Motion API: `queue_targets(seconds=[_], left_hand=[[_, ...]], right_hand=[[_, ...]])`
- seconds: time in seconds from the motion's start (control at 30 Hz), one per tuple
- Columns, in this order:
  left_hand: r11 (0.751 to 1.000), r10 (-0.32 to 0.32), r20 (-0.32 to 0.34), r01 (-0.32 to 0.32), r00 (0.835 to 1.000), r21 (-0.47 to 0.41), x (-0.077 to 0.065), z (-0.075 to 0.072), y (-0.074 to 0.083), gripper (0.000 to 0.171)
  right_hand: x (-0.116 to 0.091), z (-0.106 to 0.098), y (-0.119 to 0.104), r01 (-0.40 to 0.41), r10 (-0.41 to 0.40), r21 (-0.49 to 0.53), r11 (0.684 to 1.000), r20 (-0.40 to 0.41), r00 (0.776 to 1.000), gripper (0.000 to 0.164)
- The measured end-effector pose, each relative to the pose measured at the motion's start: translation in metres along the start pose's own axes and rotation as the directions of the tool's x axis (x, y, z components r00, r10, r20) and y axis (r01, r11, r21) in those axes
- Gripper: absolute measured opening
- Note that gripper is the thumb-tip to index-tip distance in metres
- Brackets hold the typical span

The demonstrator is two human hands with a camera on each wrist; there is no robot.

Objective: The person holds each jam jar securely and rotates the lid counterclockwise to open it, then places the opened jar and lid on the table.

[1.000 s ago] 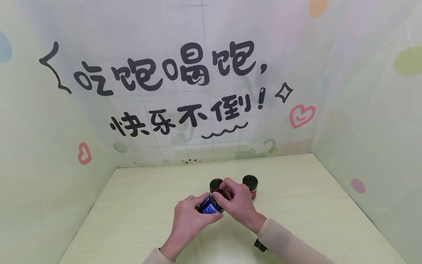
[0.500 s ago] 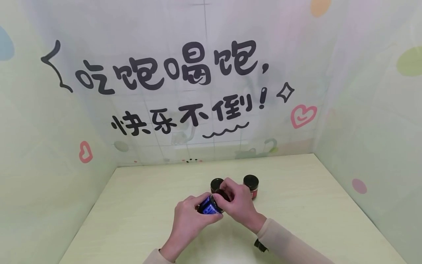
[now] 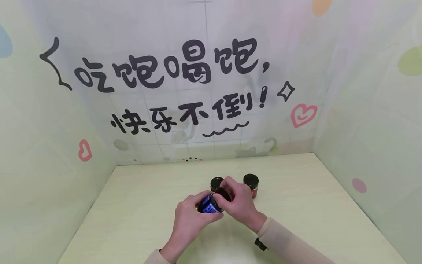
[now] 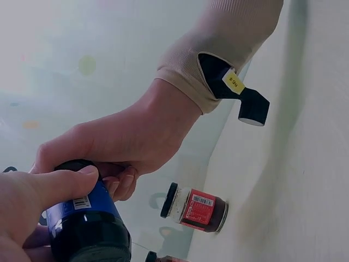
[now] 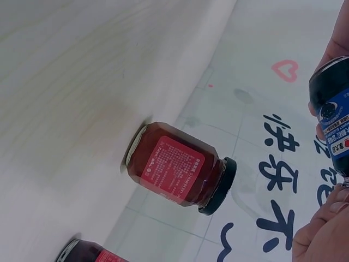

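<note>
My left hand (image 3: 191, 216) grips a dark jam jar (image 3: 211, 205) with a blue label, its thumb across the label in the left wrist view. The jar is tilted, held above the table. My right hand (image 3: 239, 203) curls its fingers and thumb round the black lid (image 3: 224, 193) at the jar's upper end. Whether the lid is apart from the jar cannot be told, as the fingers cover most of it. In the right wrist view the blue-labelled jar (image 5: 334, 109) is partly cut off at the right edge.
Behind the hands, a jar (image 3: 216, 183) with a black lid stands partly hidden. To its right is a red-labelled jar (image 3: 251, 183), also black-lidded. The pale table (image 3: 138, 205) meets printed walls (image 3: 165, 29) at the back and sides.
The lid under my right fingers looks slightly more tilted than before. Both hands stay in nearly the same place on the jar; the view has shifted slightly.
</note>
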State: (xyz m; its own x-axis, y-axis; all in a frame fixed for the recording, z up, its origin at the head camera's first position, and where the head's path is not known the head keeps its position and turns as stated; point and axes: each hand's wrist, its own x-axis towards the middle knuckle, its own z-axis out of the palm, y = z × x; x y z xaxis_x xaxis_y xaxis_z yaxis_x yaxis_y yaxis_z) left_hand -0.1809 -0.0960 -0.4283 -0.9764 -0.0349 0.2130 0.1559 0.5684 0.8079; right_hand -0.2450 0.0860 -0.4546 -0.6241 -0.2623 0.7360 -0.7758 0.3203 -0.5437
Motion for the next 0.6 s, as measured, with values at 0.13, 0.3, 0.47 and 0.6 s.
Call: queue_targets(seconds=[0.13, 0.3, 0.47, 0.6], left_hand=[[0.999, -0.019, 0.008, 0.02, 1.0, -0.038, -0.0021, 0.0015, 0.0001, 0.067], [0.998, -0.004, 0.016, 0.005, 1.0, -0.066, -0.005, 0.0037, -0.0003, 0.065], [0.998, 0.034, -0.012, -0.034, 0.999, -0.045, -0.004, 0.0052, 0.0012, 0.063], [0.998, 0.032, -0.007, -0.032, 0.999, -0.051, -0.0032, 0.0066, 0.0017, 0.057]], right_hand=[[-0.0011, -0.0005, 0.0001, 0.004, -0.004, -0.014, 1.0, -0.004, 1.0, 0.018], [-0.0028, -0.0015, 0.0016, 0.017, -0.017, -0.002, 1.0, 0.009, 1.0, 0.018], [-0.002, -0.0035, 0.0031, 0.042, -0.042, 0.001, 0.999, 0.006, 0.999, 0.018], [-0.0018, -0.0055, 0.0031, 0.041, -0.041, -0.007, 0.999, 0.007, 0.999, 0.018]])
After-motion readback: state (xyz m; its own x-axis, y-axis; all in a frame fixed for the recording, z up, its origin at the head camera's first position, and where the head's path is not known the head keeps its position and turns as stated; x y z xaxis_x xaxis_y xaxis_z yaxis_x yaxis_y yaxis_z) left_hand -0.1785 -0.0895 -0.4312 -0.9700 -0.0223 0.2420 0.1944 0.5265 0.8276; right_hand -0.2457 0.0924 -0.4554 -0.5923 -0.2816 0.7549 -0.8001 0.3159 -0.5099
